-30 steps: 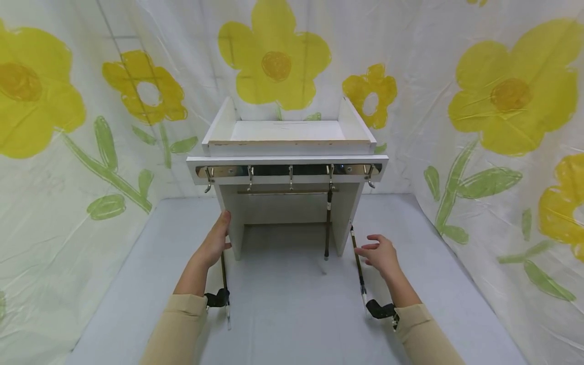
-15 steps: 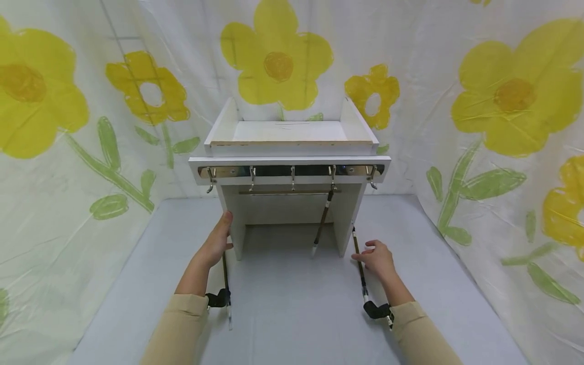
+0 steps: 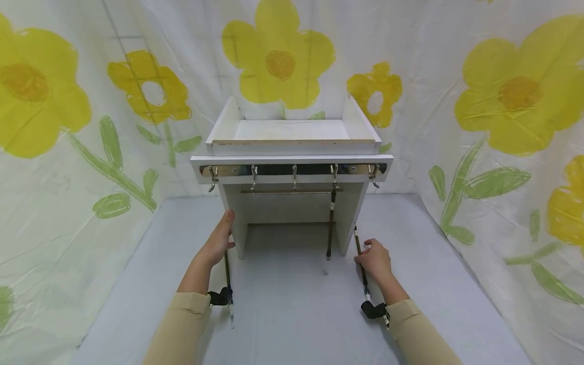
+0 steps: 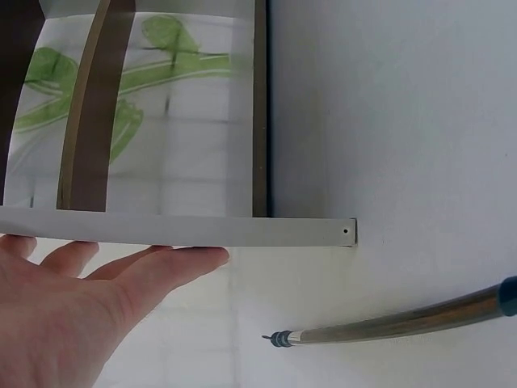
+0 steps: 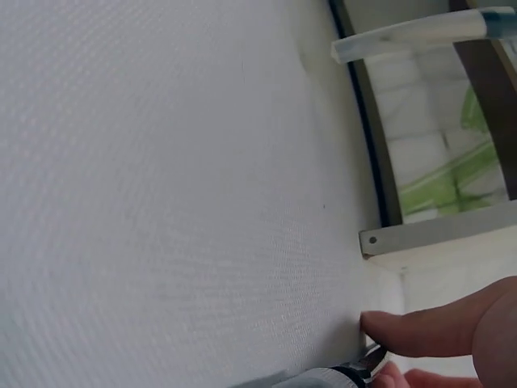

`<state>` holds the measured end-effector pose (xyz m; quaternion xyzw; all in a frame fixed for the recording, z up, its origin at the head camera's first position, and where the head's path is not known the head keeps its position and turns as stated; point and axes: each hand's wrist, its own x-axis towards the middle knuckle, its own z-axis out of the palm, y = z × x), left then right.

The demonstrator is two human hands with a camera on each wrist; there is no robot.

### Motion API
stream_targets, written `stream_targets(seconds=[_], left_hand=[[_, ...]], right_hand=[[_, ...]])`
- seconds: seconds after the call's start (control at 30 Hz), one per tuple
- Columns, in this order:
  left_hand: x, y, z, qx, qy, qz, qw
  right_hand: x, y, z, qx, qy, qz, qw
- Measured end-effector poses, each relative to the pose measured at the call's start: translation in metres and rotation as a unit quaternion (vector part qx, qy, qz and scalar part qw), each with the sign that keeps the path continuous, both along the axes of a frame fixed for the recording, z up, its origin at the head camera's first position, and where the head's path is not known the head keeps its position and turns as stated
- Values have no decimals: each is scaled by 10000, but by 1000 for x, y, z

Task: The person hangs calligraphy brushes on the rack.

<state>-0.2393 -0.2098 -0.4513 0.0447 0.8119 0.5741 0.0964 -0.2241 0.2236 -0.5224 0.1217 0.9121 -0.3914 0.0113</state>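
My left hand (image 3: 220,241) rests against the outer side of the white shelf unit's left panel (image 4: 186,229), its fingers fairly straight. Beside that hand a calligraphy brush (image 4: 396,326) with a wooden handle and clear cap lies on the table. My right hand (image 3: 376,259) pinches a second brush (image 3: 363,276) of this kind, lying right of the unit; the right wrist view shows only part of this brush, low down at the thumb (image 5: 436,327). A third brush (image 3: 330,228) hangs cap-down from the fourth hook (image 3: 335,173) on the shelf's front rail.
The white shelf unit (image 3: 292,148) stands at the back middle of the pale table (image 3: 292,314). Several metal hooks line its front, with a thin rod (image 3: 292,191) below. A flowered curtain (image 3: 424,101) encloses the back and sides. Black cameras (image 3: 374,309) sit at both wrists.
The hanging brush has swung left and back to nearly vertical. My right hand has come slightly down onto the brush at the right. My left hand stays at the panel.
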Motion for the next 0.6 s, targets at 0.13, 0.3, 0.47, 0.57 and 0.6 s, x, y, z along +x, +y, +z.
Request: stream_targets(seconds=[0.13,0.3,0.47,0.57,0.6], left_hand=[[-3,4,1,-31,23,-35,10000],[-2,1,-1,-45,30,-57,10000],[3,-6,0,-66,-46,12,10000],[2,-1,2,-60,-23,-26,10000],[1,1,2,-55,-13,-30,10000]], right_hand=[[0,4,3,87,42,-54,9999],[-1,4,3,114,177,-52,9998],[-2,-1,2,68,265,-40,9996],[-1,3,6,79,286,-73,9995],[-1,5,7,71,274,-49,9996]])
